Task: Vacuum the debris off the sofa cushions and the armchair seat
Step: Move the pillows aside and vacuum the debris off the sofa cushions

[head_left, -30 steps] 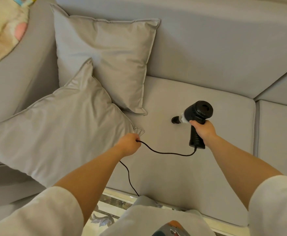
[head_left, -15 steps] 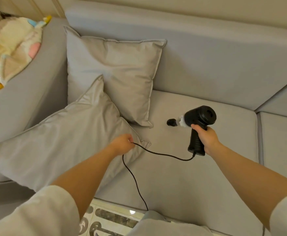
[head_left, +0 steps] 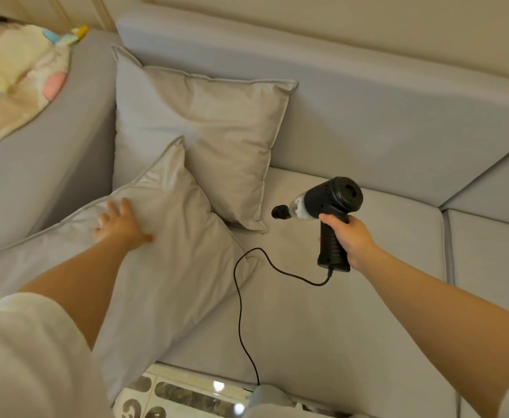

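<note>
Head view: left hand (head_left: 123, 226) seemingly flat on pillow (head_left: 162, 267), right hand (head_left: 352, 236) gripping vacuum (head_left: 331, 206).

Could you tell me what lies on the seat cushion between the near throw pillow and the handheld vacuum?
In the head view, only the vacuum's black cord crosses that stretch of seat cushion; otherwise it is bare.

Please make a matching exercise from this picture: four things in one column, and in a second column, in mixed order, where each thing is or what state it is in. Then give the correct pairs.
Things
1. handheld vacuum
2. left hand
3. black cord
4. plush toy

Places or states
A. lies on the sofa armrest at far left
B. rests flat, fingers spread, on the front pillow
C. held by its grip in the right hand above the seat cushion
D. trails loose across the pillow corner and seat

Pairs: 1-C, 2-B, 3-D, 4-A
</note>
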Available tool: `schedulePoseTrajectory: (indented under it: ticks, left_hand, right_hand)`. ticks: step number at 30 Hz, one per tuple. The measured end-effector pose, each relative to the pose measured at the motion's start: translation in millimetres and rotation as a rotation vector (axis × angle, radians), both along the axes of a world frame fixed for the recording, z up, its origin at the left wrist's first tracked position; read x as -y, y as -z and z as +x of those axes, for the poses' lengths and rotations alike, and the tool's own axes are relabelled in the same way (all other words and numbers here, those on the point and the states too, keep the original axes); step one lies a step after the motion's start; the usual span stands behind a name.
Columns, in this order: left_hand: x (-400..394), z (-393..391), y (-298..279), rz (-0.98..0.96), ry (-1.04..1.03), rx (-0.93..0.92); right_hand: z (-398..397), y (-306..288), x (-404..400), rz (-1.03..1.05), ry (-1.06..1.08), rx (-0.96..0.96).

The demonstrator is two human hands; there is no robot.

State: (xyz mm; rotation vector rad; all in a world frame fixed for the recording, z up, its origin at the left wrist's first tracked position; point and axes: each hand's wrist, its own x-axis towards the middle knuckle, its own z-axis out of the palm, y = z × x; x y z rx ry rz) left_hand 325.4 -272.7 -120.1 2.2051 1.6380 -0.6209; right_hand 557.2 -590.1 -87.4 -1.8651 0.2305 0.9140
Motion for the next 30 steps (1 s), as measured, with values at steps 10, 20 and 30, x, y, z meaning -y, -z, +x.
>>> schedulePoseTrajectory:
  ticks: [10,20,30]
  left_hand:
    - [37,15,-1,0.065,0.216,-0.199]
    - [146,114,-89,0.106,0.764,-0.079]
    - [292,258,-152,0.210,1.085,0.015]
  right_hand:
    - [-5,11,17,-0.010,-0.026,-0.014]
    - [31,-24,98,-0.122,-0.092,0.184]
    - [77,-76,258,-0.057,0.143,0.263]
